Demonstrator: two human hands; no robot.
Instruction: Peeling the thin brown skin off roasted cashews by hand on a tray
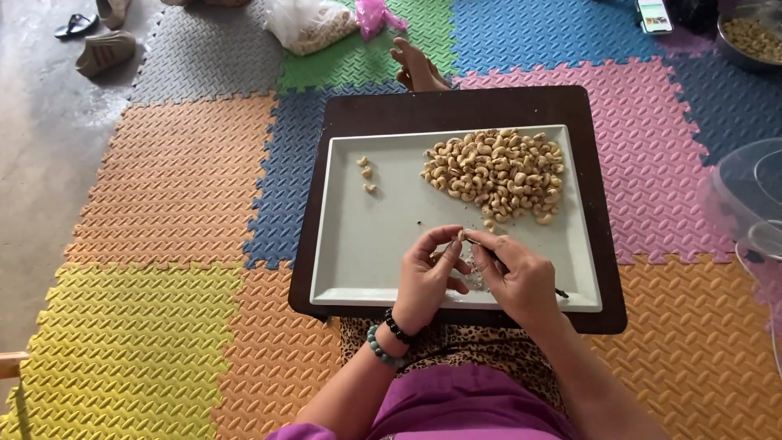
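Pinching one cashew (461,235) between both hands, left (428,273) and right (515,275); thin tool (562,292) mostly hidden under right palm.

A single cashew (461,235) is pinched between the fingertips of both hands, raised just above the tray (366,244). It is pale cream and curved; its surface detail is too small to make out. A thin dark tool (498,262) lies across the right hand (517,281), its tip touching the cashew and its far end projecting past the heel of the hand. The left hand (428,273) grips the cashew from the opposite side with thumb and forefinger.
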